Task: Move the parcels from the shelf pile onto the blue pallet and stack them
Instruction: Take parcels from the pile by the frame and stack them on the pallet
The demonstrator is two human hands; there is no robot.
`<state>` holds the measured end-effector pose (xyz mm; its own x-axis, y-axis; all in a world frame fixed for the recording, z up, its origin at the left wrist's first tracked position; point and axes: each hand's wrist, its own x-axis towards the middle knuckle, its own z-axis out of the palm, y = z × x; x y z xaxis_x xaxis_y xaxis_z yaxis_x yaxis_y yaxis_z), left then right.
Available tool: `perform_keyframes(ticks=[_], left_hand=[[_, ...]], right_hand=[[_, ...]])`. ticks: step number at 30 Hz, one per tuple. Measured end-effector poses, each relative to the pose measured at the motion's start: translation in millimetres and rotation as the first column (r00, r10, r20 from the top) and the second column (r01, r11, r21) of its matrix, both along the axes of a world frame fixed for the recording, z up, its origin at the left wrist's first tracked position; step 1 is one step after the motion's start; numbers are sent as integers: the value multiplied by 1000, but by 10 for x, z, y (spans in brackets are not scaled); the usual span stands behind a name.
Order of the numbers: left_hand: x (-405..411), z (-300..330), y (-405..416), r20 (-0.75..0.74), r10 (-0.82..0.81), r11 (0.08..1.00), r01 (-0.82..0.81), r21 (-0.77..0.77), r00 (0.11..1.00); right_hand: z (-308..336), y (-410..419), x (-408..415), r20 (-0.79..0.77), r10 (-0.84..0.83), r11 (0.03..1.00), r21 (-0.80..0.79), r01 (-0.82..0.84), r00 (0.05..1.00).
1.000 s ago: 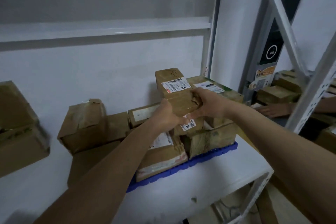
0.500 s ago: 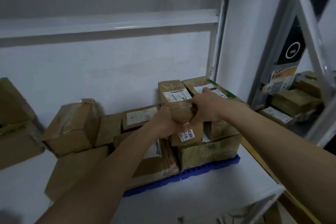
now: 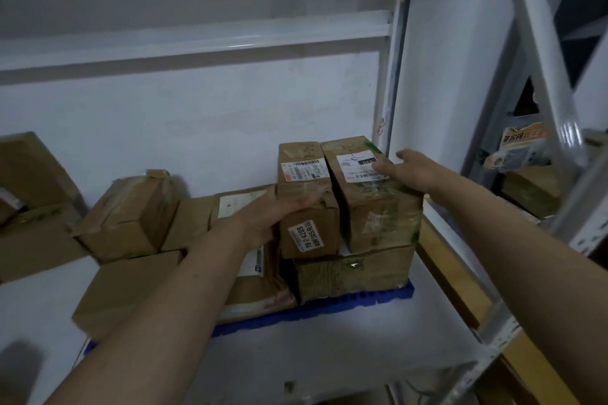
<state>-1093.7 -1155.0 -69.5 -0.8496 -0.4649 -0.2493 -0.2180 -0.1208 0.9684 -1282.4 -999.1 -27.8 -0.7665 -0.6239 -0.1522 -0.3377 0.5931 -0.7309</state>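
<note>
Left hand [image 3: 263,217] is wrapped round the near left edge of a tall narrow cardboard parcel [image 3: 307,204], fingers curled over its crumpled, taped front so it's gripping it. That parcel stands upright on the stack, with a barcode label on top and a white sticker with printed digits low on its front face.

Right hand [image 3: 409,171] is at about 2 o'clock from the left one, fingers spread and mostly straight, lying flat on the top right edge of the green-printed box [image 3: 375,204]. Not gripping anything, just resting there. That box is chunkier, wrapped in shiny clear tape, white label on top, and it sits touching the tall parcel's right side.

Both stand on a wide flat carton [image 3: 353,273], scuffed and greenish, which sits on the blue pallet [image 3: 368,297]. The pallet is ribbed plastic, with only its front rim showing. At 9 o'clock of the carton lies a flat kraft parcel [image 3: 260,289] with a red-striped edge, also on the pallet.

Further out at 9 o'clock there's a lumpy taped box [image 3: 126,214] tilted on a corner, a plain flat box [image 3: 125,289] in front of it, and more brown boxes [image 3: 29,204] at the far left. White metal shelf [image 3: 329,355] underneath.
</note>
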Motion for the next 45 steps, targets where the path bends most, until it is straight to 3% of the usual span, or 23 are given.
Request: perform_keyframes(ticks=[2, 8, 17, 20, 22, 24, 26, 28, 30, 31, 39, 45], left_hand=[[-26, 8, 18, 27, 18, 1000, -19, 22, 999], [-18, 64, 91, 135, 49, 999, -48, -13, 990], [9, 73, 117, 188, 22, 1000, -24, 9, 982], [-7, 114, 139, 210, 34, 999, -25, -45, 977], [-44, 207, 199, 199, 115, 986, -88, -139, 973], [-85, 326, 244, 185, 234, 930, -164, -330, 954], [-95, 427, 276, 179, 295, 810, -146, -567, 939], [-71, 500, 323, 219, 294, 634, -19, -773, 930], [-1, 543, 380, 234, 316, 466, 64, -882, 920], [47, 548, 408, 235, 335, 430, 74, -900, 912], [774, 312, 427, 290, 544, 341, 109, -934, 787], [1597, 214, 430, 476, 657, 472, 174, -865, 584]], right_hand=[[-80, 52, -34, 150, 38, 997, -65, -29, 988], [-170, 100, -115, 166, 115, 991, -93, -101, 979], [-223, 76, -193, 104, 181, 981, -84, -172, 978], [-202, 58, -170, -59, 243, 970, 2, -243, 968], [-167, 41, -139, -271, 294, 954, 140, -265, 917], [-131, 18, -96, -448, 322, 937, 278, -212, 834], [-65, -9, 26, -541, 357, 922, 336, -193, 761], [9, -54, 193, -595, 408, 907, 351, -232, 693], [73, -129, 370, -632, 450, 892, 342, -294, 630], [93, -166, 465, -635, 473, 881, 339, -329, 611], [21, -556, 1272, -639, 660, 715, 373, -591, 395], [-180, -827, 1940, -532, 812, 519, 467, -716, 241]])
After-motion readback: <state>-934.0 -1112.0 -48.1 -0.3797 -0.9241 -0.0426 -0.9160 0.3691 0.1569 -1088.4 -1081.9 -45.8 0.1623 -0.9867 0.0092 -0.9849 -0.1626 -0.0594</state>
